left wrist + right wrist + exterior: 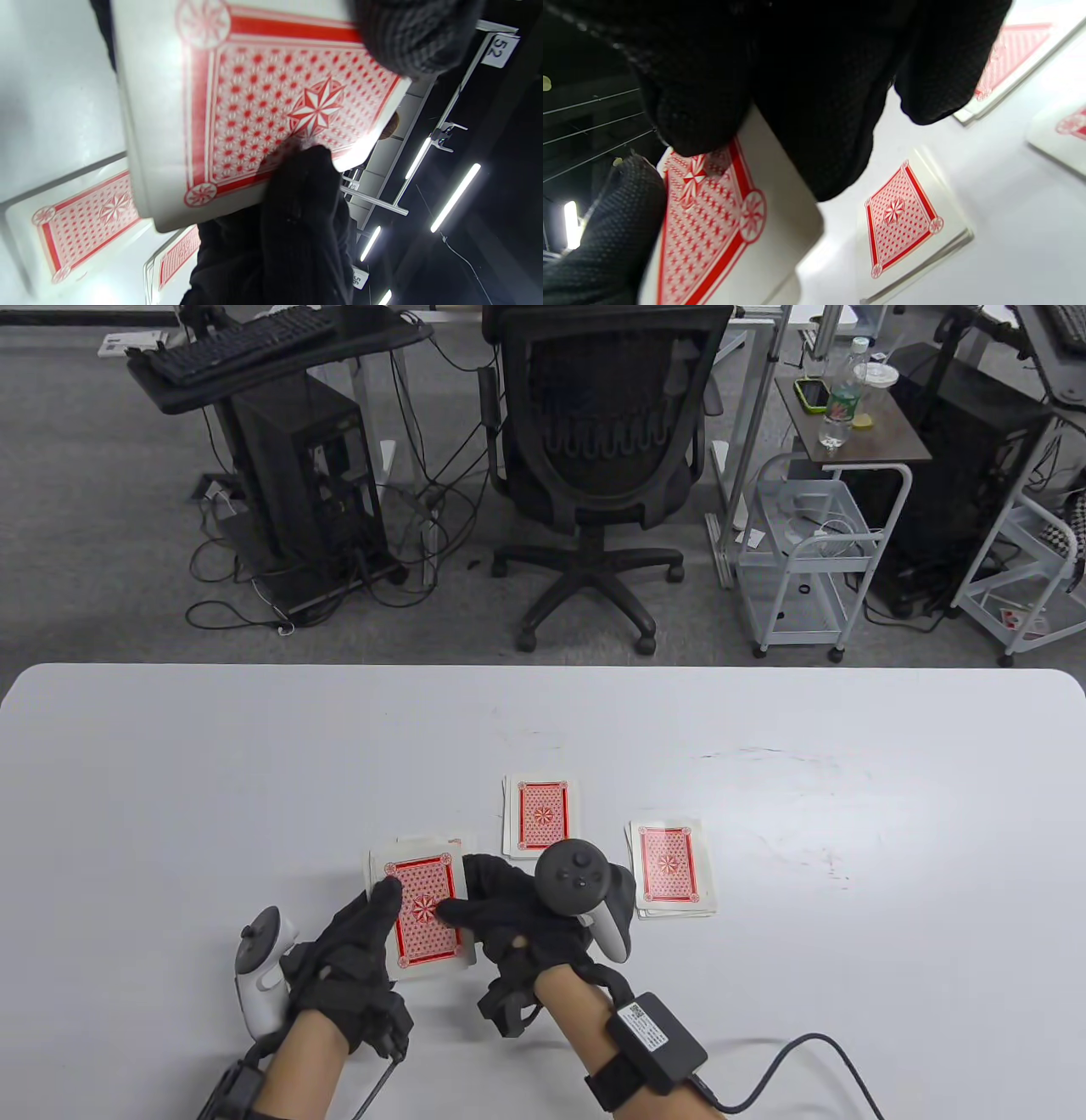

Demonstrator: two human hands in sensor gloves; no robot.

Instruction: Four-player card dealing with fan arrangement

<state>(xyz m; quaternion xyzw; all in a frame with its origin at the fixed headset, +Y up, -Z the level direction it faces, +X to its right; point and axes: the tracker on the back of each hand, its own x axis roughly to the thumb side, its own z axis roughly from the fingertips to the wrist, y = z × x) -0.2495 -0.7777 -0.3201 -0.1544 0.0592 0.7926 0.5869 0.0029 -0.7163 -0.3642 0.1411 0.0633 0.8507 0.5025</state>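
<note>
Mid-deal at a white surface [254,780]: the left hand [352,954] cradles the deck [422,918] of red-backed playing cards, fingers curled under and around its edge with the thumb lying on the top card's upper left corner, while the right hand [509,912] reaches across, its thumb pressed onto the star at the centre of the top card and its fingers tucked along the deck's right edge. The left wrist view shows that thumb planted squarely on the card back; whether the card is already pinched from below cannot be told.

Beyond the deck lies one dealt pile [541,814], face down and squared; to the right of the deck, past the right hand, sits a second dealt pile [672,869], its lower cards slightly splayed. Pale card edges also peek out past the deck's far edge, partly hidden by it, apparently a third pile beneath.

The cards look light, thin and glossy, stiff enough to hold shape yet easily bent, and likely to slide over one another and skid on the smooth surface. A single card is best taken by pushing it sideways off the deck with the thumb pad, then pinching its freed edge between thumb and forefinger; too firm a press would probably drag two cards at once.
</note>
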